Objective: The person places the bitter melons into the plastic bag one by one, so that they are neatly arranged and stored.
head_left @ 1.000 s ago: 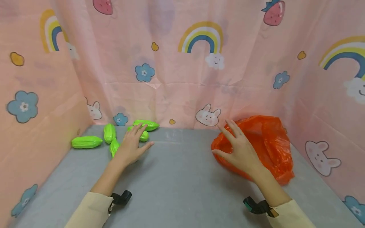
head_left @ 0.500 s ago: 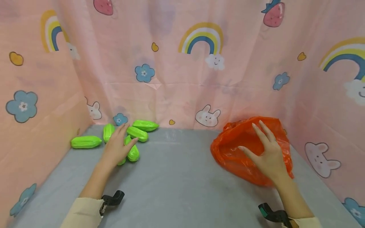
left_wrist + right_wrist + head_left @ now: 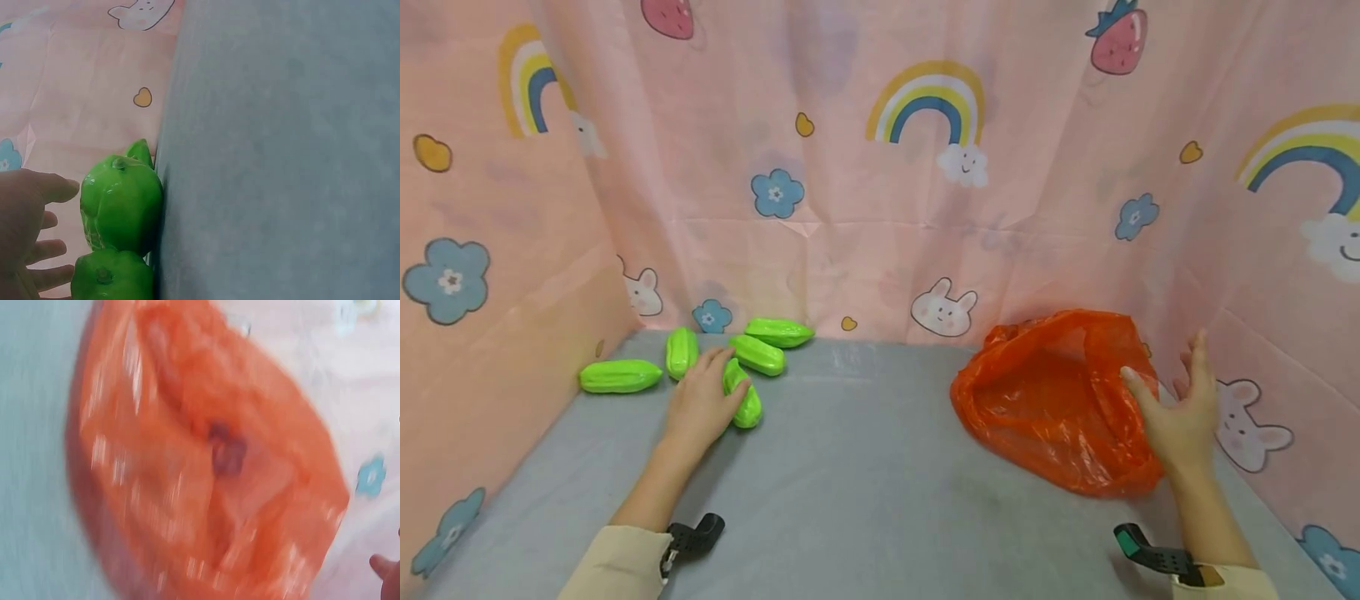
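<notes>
Several glossy green ridged gourd-like pieces lie at the back left of the grey table. My left hand (image 3: 697,402) is over the nearest ones, its thumb in front of one green gourd (image 3: 747,406) in the head view. In the left wrist view its fingers are spread and loosely bent beside a green gourd (image 3: 122,203), with a small gap at the thumb tip. A crumpled orange plastic bag (image 3: 1037,400) lies at the right, its mouth gaping. My right hand (image 3: 1183,417) is at the bag's right side with fingers apart, holding nothing; the right wrist view is blurred.
Other green gourds (image 3: 621,377) lie along the left and back edges. A pink printed curtain (image 3: 850,250) closes off the back and both sides. Bare grey tabletop (image 3: 865,467) stretches between the gourds and the bag.
My right hand has moved right, from over the bag's mouth to its far right side. My left hand has drawn left and back, from the rear gourds to the nearer ones.
</notes>
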`<state>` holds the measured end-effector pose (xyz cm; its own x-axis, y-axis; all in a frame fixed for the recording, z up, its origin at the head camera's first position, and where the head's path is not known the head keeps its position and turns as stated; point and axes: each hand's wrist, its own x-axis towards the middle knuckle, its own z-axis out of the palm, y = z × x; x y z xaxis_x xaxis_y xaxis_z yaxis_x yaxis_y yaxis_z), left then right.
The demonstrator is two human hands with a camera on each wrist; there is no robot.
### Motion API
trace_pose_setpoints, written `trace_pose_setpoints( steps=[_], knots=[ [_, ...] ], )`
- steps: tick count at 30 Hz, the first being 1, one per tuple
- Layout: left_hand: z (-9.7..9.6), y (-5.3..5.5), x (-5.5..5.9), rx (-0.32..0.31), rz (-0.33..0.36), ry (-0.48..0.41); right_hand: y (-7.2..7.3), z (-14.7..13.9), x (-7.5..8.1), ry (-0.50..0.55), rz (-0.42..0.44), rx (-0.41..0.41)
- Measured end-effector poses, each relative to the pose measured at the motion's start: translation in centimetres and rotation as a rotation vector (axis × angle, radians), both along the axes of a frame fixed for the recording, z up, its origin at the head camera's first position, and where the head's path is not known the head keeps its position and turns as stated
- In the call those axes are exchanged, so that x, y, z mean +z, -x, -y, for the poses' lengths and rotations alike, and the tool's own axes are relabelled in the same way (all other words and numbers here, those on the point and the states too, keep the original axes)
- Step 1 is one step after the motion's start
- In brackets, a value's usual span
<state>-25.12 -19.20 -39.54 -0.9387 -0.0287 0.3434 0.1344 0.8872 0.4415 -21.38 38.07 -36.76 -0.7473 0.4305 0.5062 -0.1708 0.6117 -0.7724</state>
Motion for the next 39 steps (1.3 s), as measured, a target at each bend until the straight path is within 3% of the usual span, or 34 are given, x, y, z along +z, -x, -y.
trace_pose_setpoints(
  steps=[7,12,20,33,39],
  knots=[
    [0.1,0.2,-0.3,-0.007,0.002,-0.019,0.3,-3.4,-2.1,0.092,0.132,0.016],
    [0.5,0.1,-0.4,-0.012,0.004,-0.021,0.3,-4.3,-4.3,0.111,0.176,0.023],
    [0.3,0.0,-0.4,-0.034,0.002,-0.025,0.4,-5.2,-6.8,0.131,0.317,0.039],
    [-0.7,-0.3,0.4,-0.065,0.018,0.031,0.4,-4.7,-7.9,0.072,0.301,0.141],
    [-1.2,-0.3,0.0,-0.097,0.018,0.003,0.8,-3.7,-7.3,0.159,0.305,0.198]
  ],
)
